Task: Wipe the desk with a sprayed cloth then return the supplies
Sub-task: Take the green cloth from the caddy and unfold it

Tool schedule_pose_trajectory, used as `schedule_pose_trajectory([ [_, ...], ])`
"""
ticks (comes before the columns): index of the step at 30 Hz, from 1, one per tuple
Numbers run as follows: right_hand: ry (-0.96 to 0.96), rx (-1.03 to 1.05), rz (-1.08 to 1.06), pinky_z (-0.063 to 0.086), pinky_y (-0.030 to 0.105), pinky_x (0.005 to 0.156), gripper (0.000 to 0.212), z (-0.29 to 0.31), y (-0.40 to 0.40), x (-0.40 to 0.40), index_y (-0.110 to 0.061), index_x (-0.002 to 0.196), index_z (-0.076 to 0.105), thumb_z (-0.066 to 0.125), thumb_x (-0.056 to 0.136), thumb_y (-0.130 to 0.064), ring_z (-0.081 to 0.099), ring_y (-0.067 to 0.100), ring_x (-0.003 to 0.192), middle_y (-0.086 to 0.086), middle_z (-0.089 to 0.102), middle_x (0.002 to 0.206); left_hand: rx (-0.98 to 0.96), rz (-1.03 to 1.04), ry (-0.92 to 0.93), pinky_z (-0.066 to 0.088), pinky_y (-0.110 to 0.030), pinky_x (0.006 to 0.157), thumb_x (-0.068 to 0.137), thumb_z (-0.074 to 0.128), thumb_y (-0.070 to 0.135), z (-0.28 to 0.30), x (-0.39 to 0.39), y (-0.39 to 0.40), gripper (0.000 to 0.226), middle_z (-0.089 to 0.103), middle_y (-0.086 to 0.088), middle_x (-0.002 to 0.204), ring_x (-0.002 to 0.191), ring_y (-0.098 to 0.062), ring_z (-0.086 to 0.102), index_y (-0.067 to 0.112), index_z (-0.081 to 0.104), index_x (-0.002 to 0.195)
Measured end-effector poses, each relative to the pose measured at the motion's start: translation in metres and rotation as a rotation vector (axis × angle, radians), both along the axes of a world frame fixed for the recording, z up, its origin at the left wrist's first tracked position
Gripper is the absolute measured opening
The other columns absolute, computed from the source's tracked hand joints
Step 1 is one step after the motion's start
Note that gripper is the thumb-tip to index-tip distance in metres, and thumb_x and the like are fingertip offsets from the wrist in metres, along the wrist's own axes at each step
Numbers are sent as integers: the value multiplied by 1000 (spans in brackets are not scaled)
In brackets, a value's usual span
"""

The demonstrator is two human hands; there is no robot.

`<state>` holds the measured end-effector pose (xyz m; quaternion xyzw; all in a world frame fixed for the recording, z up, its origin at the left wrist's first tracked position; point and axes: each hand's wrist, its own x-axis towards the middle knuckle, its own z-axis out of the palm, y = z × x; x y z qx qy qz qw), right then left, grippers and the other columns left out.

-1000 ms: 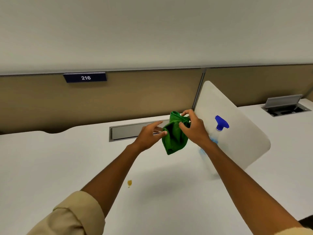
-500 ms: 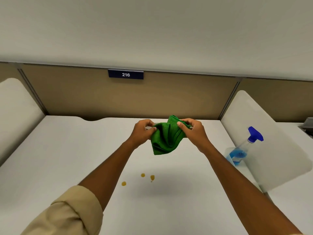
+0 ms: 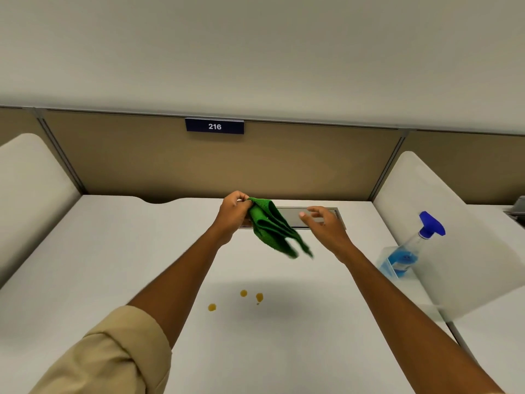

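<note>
A green cloth hangs in the air above the white desk, pinched at its top corner by my left hand. Its lower end swings to the right and is blurred. My right hand hovers just right of the cloth with fingers spread, holding nothing. A spray bottle with a blue trigger head and blue liquid stands at the desk's right edge against the side divider. Three small yellow-brown spots lie on the desk below my hands.
A tan partition with a blue "216" sign closes the back. White rounded dividers stand on the left and right. A grey cable tray lid is set into the desk behind my hands.
My right hand has let go of the cloth and opened. The cloth now hangs from my left hand alone and swings right. The view has turned left over the last second.
</note>
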<state>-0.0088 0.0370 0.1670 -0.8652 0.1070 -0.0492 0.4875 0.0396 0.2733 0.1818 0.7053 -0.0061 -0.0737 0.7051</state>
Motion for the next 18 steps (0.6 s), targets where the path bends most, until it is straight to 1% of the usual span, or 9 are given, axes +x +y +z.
schedule_pose_trajectory([
  [3, 10, 59, 197, 52, 34, 94, 60, 3, 8, -4, -36, 124, 59, 68, 74, -67, 59, 13, 113, -7, 59, 126, 29, -17, -5, 49, -23, 45, 97, 51, 6, 2, 1, -9, 9, 62, -11, 70, 51, -14, 62, 9, 50, 88],
  [5, 21, 60, 340, 51, 30, 92, 75, 5, 15, -7, -42, 130, 54, 71, 64, -73, 56, 7, 118, -12, 57, 131, 52, -25, -11, 50, -23, 46, 97, 52, 7, 2, 2, -15, 9, 62, -12, 71, 54, -16, 63, 10, 51, 88],
  [7, 9, 13, 437, 47, 21, 87, 84, 7, 23, -9, -46, 132, 48, 77, 58, -72, 52, 1, 118, -18, 54, 133, 77, -36, -21, 51, -25, 48, 96, 53, 8, 2, 3, -20, 7, 63, -12, 73, 60, -19, 63, 9, 52, 89],
  [8, -2, -18, 460, 46, 19, 86, 89, 7, 26, -9, -45, 134, 46, 79, 55, -71, 53, 1, 118, -19, 53, 133, 91, -42, -23, 51, -25, 49, 96, 53, 8, 3, 4, -23, 6, 63, -12, 74, 62, -20, 62, 8, 53, 90],
  [10, -29, -81, 468, 48, 24, 88, 98, 4, 31, -8, -37, 138, 42, 83, 54, -66, 55, 7, 117, -13, 53, 136, 112, -42, -20, 51, -27, 52, 97, 54, 10, 3, 4, -26, 6, 63, -12, 76, 66, -21, 62, 9, 53, 92],
  [12, -78, -121, 441, 52, 26, 84, 94, 0, 33, -7, -31, 138, 42, 85, 59, -57, 57, 12, 114, -7, 53, 136, 113, -50, -16, 51, -28, 55, 98, 54, 12, 4, 4, -30, 6, 63, -12, 79, 68, -21, 62, 9, 53, 93],
  [14, -129, -118, 398, 52, 20, 75, 82, -1, 32, -7, -30, 134, 46, 85, 64, -50, 60, 12, 108, -5, 55, 131, 88, -76, -9, 54, -31, 60, 99, 55, 14, 4, 4, -31, 7, 65, -15, 83, 72, -25, 64, 10, 53, 94],
  [17, -199, -93, 307, 52, 15, 64, 64, 0, 29, -6, -28, 121, 55, 82, 68, -51, 66, 10, 90, -8, 61, 112, -17, -201, 11, 58, -40, 74, 96, 64, 21, 7, 0, -32, 16, 68, -20, 96, 85, -31, 67, 9, 53, 100],
  [18, -215, -76, 278, 52, 14, 62, 59, 0, 28, -6, -27, 116, 56, 81, 69, -51, 66, 10, 86, -9, 62, 105, -58, -260, 27, 59, -40, 76, 93, 67, 24, 8, -1, -31, 23, 71, -20, 100, 89, -31, 70, 9, 54, 105],
])
